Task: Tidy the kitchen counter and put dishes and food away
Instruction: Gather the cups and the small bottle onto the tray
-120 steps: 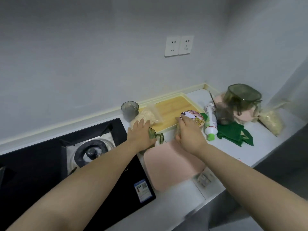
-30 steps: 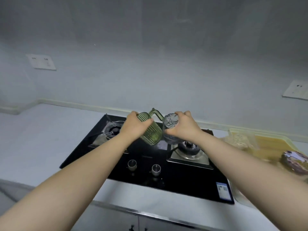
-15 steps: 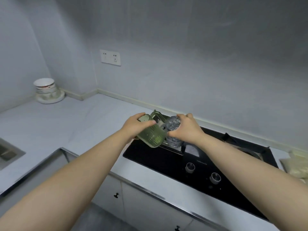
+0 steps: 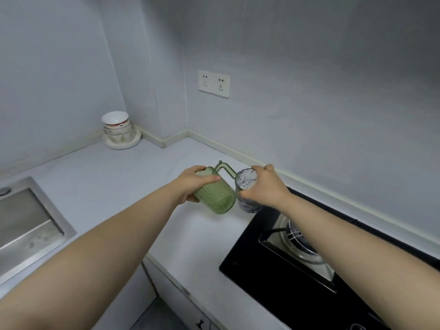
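My left hand (image 4: 192, 183) grips a green ribbed cup (image 4: 215, 197) near its rim; the cup has a bent handle and tilts above the white counter (image 4: 114, 177). Beside it, my right hand (image 4: 263, 186) holds a grey marbled glass (image 4: 245, 184) from the top and side. Both cups touch or nearly touch each other, held in the air left of the stove. A stack of white bowls (image 4: 117, 129) on a plate stands in the far corner.
A steel sink (image 4: 26, 225) is set into the counter at the left. A black gas stove (image 4: 297, 265) with a burner lies at the right under my right forearm. A double wall socket (image 4: 213, 83) is on the wall. Cabinet fronts run below the counter edge.
I have turned left, carrying both cups away from over the stove to above the bare counter. The sink and the bowl stack have come nearer into view.
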A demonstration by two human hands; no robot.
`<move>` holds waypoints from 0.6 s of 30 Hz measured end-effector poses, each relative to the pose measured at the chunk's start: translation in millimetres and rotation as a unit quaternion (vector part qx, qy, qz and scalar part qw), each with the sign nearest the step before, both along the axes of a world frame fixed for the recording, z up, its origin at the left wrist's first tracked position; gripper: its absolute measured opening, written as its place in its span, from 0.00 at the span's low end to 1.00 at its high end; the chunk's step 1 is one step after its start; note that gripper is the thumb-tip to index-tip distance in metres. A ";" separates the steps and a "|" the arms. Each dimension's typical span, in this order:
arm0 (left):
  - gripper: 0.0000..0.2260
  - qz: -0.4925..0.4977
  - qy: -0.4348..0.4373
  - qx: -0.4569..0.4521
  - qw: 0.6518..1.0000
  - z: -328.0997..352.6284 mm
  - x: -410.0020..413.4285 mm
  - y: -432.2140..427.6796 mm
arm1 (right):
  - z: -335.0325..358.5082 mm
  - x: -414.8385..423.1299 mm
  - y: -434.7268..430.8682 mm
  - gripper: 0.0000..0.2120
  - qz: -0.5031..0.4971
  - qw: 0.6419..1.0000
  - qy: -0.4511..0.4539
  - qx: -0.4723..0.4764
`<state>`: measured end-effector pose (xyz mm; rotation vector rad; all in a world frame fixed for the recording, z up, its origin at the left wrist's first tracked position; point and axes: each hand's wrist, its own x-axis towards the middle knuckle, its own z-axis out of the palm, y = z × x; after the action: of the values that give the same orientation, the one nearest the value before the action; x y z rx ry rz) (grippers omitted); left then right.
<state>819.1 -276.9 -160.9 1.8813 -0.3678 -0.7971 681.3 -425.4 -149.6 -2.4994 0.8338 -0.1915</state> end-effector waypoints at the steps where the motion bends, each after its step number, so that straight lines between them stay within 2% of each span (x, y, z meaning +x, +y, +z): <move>1: 0.30 0.010 0.002 0.002 1.000 -1.5 17.2 -0.9 | -2.9 21.2 -3.6 0.42 0.006 1.000 0.000 0.006; 9: 0.29 0.054 -0.006 0.027 0.998 -29.3 114.4 9.2 | -30.5 128.2 -2.4 0.39 0.060 0.996 0.043 0.045; 13: 0.27 0.043 -0.053 0.056 0.996 -40.9 182.0 0.0 | -45.7 196.9 -0.5 0.42 0.056 0.995 0.057 0.055; 18: 0.33 0.010 -0.116 0.094 0.989 -61.5 272.2 -17.8 | -63.5 282.8 -4.3 0.43 0.026 0.996 0.059 0.056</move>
<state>1091.3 -294.7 -222.4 2.1594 -0.4304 -0.6163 964.1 -429.7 -213.1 -2.4425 0.8027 0.0208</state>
